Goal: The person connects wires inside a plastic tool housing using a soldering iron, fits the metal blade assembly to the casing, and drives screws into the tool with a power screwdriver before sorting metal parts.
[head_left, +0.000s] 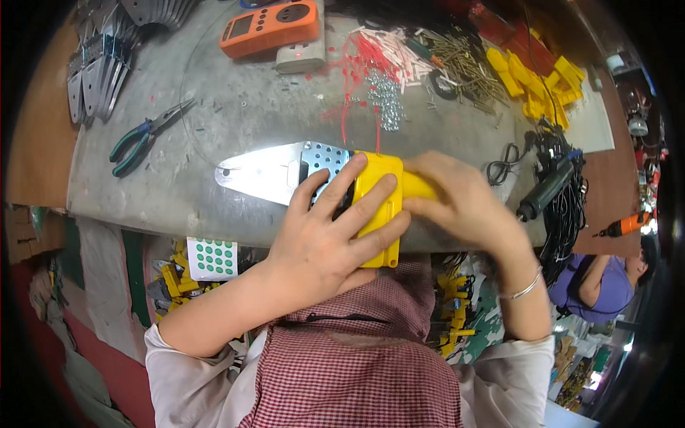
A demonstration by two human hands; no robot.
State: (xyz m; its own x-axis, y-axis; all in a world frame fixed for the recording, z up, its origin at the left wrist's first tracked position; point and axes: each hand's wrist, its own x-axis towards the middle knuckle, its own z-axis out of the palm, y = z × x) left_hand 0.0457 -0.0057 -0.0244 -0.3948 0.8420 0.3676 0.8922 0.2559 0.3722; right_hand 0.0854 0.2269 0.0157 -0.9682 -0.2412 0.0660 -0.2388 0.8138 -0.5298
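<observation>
The left hand [314, 239] has its fingers apart over a yellow case [383, 210] by the gray table [250, 93] edge, but I can't tell if they squeeze. The right hand [453, 196] has fingers clamped on the yellow handle [419, 186], and a metal plate [260, 172] sticks out left

Yel. housing [384, 210] pt-hid. by L hand [314, 239] | plates [160, 8] cut @top
</observation>
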